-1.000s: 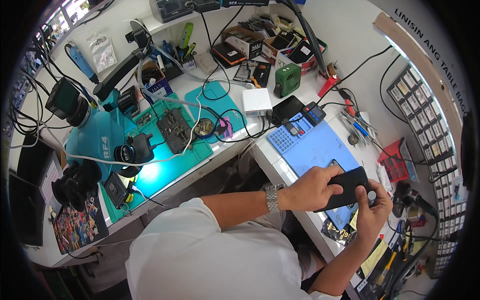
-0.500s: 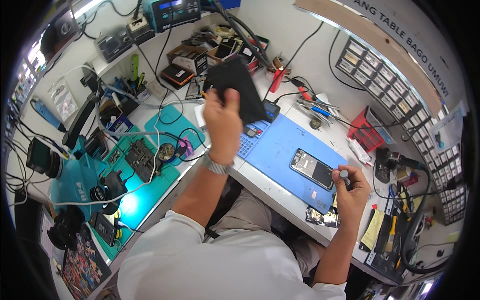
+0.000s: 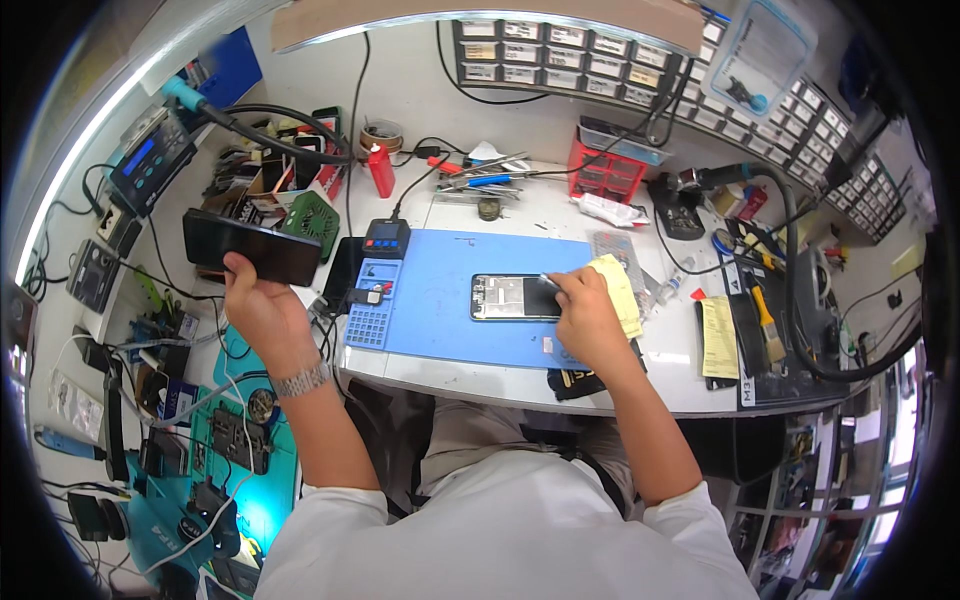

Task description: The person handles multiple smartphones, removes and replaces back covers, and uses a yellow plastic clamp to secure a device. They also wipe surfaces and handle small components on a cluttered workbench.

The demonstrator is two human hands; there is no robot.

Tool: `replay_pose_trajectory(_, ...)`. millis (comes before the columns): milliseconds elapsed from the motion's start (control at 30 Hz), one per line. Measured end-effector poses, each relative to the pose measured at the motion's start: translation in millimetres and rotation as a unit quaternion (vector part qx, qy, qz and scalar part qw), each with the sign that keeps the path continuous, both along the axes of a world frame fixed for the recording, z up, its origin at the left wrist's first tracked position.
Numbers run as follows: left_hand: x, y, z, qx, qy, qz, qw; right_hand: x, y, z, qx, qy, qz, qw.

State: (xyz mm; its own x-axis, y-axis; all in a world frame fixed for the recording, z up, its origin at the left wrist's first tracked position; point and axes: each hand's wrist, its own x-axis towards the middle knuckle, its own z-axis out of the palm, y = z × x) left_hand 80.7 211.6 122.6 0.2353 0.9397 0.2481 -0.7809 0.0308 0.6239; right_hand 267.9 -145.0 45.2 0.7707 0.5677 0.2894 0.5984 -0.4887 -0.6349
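In my left hand, raised at the left, is a dark, glossy flat slab, shaped like a phone or a screen panel. Its lower edge rests between my thumb and fingers. My right hand is closed in a pinch over the right end of an opened phone, partly covering it. A small greyish piece pokes out at the fingertips; the hand hides most of it. The opened phone lies flat with its inner metal frame showing, on a blue work mat.
A power unit stands at the mat's upper left. Behind lie tweezers and tools, a red bottle and a red drawer box. Yellow paper is beside my right hand. A microscope stands lower left.
The view has swung right. The slab in my left hand now shows its glossy face. My right hand has turned palm-down, with its fingertips at the phone.
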Motion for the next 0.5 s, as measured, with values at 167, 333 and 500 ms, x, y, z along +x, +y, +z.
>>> replay_pose_trajectory(167,-15.8,-65.9,-25.8,0.015,-0.02,-0.132,0.991,27.5,28.7,-20.2,-0.036,-0.08,0.016,0.996)
replay_pose_trajectory(333,-26.8,-106.0,-53.0,0.079,0.058,-0.217,0.971,29.7,32.9,-28.0,-0.037,-0.107,0.024,0.993)
replay_pose_trajectory(500,-10.3,-132.1,-70.3,0.105,0.083,-0.327,0.936,-12.9,30.6,-5.0,0.178,-0.094,0.063,0.977)
